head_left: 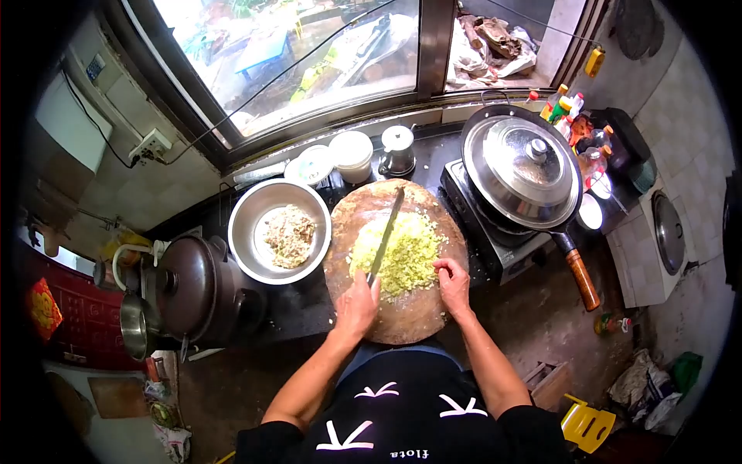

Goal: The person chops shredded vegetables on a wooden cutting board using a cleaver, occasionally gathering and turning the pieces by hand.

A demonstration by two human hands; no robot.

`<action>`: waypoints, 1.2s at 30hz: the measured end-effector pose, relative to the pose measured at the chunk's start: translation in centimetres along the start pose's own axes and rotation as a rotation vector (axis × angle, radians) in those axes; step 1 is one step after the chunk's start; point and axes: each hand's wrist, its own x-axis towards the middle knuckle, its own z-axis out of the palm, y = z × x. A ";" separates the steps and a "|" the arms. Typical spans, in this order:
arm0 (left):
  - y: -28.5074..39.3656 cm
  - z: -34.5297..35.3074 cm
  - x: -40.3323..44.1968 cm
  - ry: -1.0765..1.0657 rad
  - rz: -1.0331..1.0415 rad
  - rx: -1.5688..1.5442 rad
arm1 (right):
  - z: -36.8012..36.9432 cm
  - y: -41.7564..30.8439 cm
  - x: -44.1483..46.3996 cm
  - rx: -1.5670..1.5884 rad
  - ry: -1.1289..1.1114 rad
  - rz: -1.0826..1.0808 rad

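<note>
My left hand (pixel 357 306) is closed around the handle of a kitchen knife (pixel 386 236). Its dark blade points away from me and is seen nearly edge-on over a heap of finely chopped pale-green vegetable (pixel 416 251). The heap lies on a round wooden chopping board (pixel 371 329). At the heap's right edge is my right hand (pixel 453 286), fingers curled in; whether they pinch anything is hidden. Left of the board, a steel bowl (pixel 246 246) holds a lump of pale minced mixture (pixel 291 236).
A lidded wok (pixel 525 166) sits on the stove (pixel 506 259) at right, its wooden handle (pixel 583 282) jutting toward me. Behind the board are white tubs (pixel 352 155) and a metal mug (pixel 398 147). A dark lidded pot (pixel 189 286) stands at left. Bottles (pixel 560 108) crowd the back right.
</note>
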 end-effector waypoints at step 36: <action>-6.9 -1.5 -3.4 0.044 -0.374 -0.249 | 0.2 -2.2 -0.3 0.023 -0.092 0.024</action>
